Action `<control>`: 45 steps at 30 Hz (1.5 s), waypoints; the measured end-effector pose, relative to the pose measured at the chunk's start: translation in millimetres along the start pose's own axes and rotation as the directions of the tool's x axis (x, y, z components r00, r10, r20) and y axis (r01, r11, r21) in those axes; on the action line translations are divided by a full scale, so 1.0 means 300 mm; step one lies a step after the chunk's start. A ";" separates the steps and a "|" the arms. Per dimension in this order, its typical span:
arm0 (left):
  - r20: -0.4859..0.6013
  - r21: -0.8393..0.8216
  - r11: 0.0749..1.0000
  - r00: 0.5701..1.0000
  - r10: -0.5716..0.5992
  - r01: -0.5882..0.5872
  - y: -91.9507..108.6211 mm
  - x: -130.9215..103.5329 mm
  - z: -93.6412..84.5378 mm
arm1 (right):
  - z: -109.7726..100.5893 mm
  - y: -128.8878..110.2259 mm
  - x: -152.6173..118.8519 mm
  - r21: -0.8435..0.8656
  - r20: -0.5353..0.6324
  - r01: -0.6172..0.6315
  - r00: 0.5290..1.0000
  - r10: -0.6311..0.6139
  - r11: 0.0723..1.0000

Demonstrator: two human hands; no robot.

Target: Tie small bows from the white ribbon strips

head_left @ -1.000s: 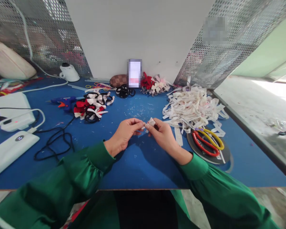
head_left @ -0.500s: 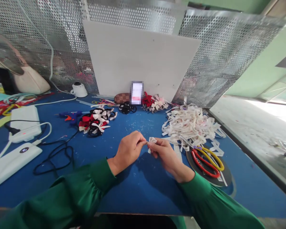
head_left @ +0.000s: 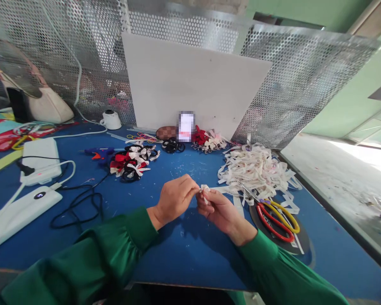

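Above the middle of the blue table, a small piece of white ribbon (head_left: 205,188) is pinched between my two hands. The fingertips of my left hand (head_left: 174,199) are closed on its left side. My right hand (head_left: 220,212) grips the ribbon from the right, with its fingers curled. Behind my right hand, a ribbon strip reaches toward a loose heap of white ribbon (head_left: 257,167). Scissors (head_left: 279,222) with red and yellow handles lie on a dark round disc, their blades against the heap.
Red, white and black bows (head_left: 131,163) lie at the left, beside a blue glue gun (head_left: 100,153). White power devices (head_left: 40,161) and black cable are farther left. A lit phone (head_left: 186,127) leans on a white board (head_left: 193,80), near more bows (head_left: 209,140).
The whole view has shifted slightly, so the table items appear a little lower and to the right. Both hands still hold the ribbon, and the fingers of my right hand have shifted on it.
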State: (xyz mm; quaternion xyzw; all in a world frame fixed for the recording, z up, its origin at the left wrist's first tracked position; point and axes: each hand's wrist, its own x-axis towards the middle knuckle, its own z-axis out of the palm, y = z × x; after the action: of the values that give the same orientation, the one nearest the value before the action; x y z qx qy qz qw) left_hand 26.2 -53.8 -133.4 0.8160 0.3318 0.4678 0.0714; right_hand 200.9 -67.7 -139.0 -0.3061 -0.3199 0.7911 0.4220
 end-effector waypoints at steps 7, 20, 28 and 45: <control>0.343 -0.433 0.633 0.767 -0.543 0.642 0.000 -0.001 0.032 | -0.003 0.005 0.017 -0.515 -0.173 0.153 0.945 -0.277 0.843; 0.404 -0.597 0.331 0.630 -0.663 0.731 0.012 0.014 0.032 | -0.002 0.002 0.013 -0.439 -0.239 0.103 0.944 -0.226 0.893; 0.451 -0.657 0.275 0.658 -0.603 0.702 0.019 0.024 0.017 | 0.007 -0.018 0.004 -0.158 -0.151 0.006 0.988 -0.030 0.987; 0.405 -0.561 0.298 0.570 -0.715 0.772 0.028 0.024 0.025 | -0.006 0.008 0.014 -0.698 -0.222 0.153 0.883 -0.414 0.699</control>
State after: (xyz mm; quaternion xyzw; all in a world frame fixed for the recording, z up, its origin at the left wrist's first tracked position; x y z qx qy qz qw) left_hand 38.8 -54.4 -129.0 0.4950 0.4680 0.4350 0.5889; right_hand 199.0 -64.7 -142.8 -0.5217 -0.5396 0.4784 0.4558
